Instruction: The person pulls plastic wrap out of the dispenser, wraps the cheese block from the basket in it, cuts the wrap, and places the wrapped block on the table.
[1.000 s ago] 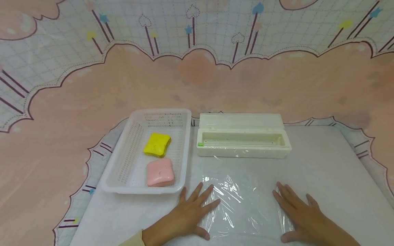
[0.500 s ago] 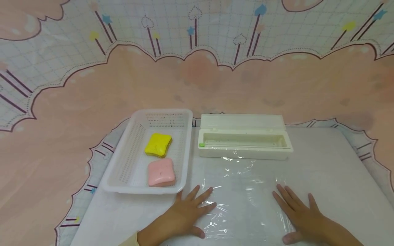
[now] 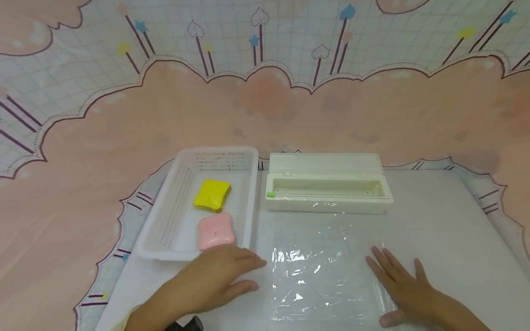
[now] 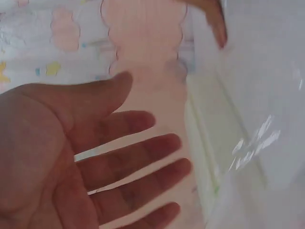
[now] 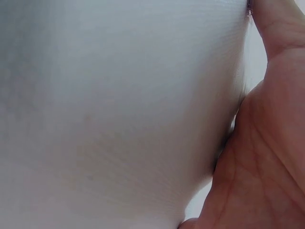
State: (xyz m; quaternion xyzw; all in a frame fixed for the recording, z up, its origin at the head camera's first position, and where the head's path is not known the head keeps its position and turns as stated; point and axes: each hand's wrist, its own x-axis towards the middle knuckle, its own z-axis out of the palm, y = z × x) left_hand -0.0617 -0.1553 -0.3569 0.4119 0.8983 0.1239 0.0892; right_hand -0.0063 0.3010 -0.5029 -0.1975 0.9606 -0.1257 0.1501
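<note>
A sheet of clear cling film [image 3: 314, 276] lies on the white tabletop, wrinkled and shiny. My right hand [image 3: 407, 289] rests on its right edge with fingers spread straight. In the right wrist view, the palm [image 5: 267, 157] fills the right side. My left hand [image 3: 215, 278] hovers off the film's left edge, near the basket's front rim, holding nothing. Its fingers [image 4: 138, 152] are extended and apart in the left wrist view. Behind the film stands a white cling film dispenser [image 3: 327, 206], lid up, with a green slider [image 3: 271, 195] at its left end.
Left of the dispenser sits a white perforated basket [image 3: 161, 255]. It contains a yellow square block [image 3: 212, 194] and a pink one [image 3: 215, 231], both with curved-in sides. A dark cylindrical object [image 3: 192, 324] shows under my left wrist. A patterned cloth [image 3: 323, 119] hangs behind.
My left hand has lifted from the film's left edge and moved left toward the basket's front rim. The right hand stays on the right edge; the film lies flatter at left.
</note>
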